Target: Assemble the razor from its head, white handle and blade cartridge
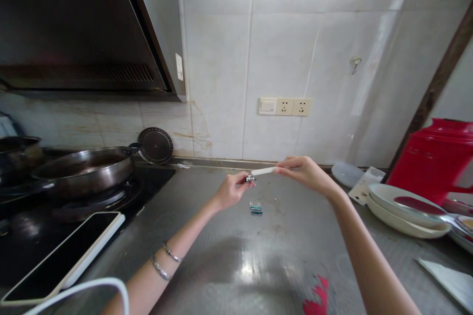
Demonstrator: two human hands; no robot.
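My left hand (233,190), with two bracelets on its wrist, pinches a small dark and silvery piece (250,178) over the metal counter. Beside it, my right hand (301,172) grips one end of a slim white stick (263,171) between thumb and fingers. The stick's other end meets or nearly meets the small piece; whether they are joined cannot be made out. Below the hands, a small clear pack with teal and dark strips (255,208) lies on the counter (221,256).
A pan (84,170) sits on the stove at left, with a phone (66,258) and white cable (99,283) nearer. Stacked bowls (402,216) and a red flask (430,162) stand at right. A red patch (318,299) marks the front counter.
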